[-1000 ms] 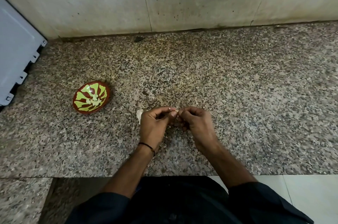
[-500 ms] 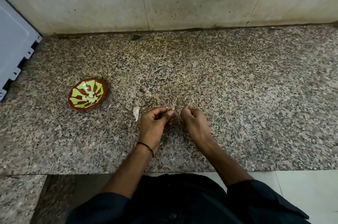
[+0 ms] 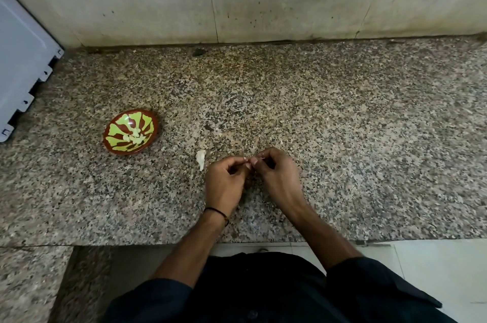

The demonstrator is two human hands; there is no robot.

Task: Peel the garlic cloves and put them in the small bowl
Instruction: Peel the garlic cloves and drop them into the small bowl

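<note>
Head view:

- Both forearms reach from the front edge of the counter toward its middle, converging. The left hand and right hand are raised just above the counter surface, backs of the hands upward, fingers curled inward.
- Grip, left hand: thumb and fingertips closed together, pinching a small pale garlic clove. The clove is mostly hidden.
- Grip, right hand: thumb and fingertips closed on the same clove from the opposite side. The 2 grips touch each other.
- A black band circles the left wrist. Dark sleeves cover both upper arms.
- The small bowl, red-brown with a yellow-green pattern, stands upright toward the left edge of the counter, well apart from the hands. It holds several peeled cloves at its centre.
- 1 loose garlic piece lies on the counter between bowl and left hand, just beside the hand.
- A grey panel occupies the rear left corner.
</note>
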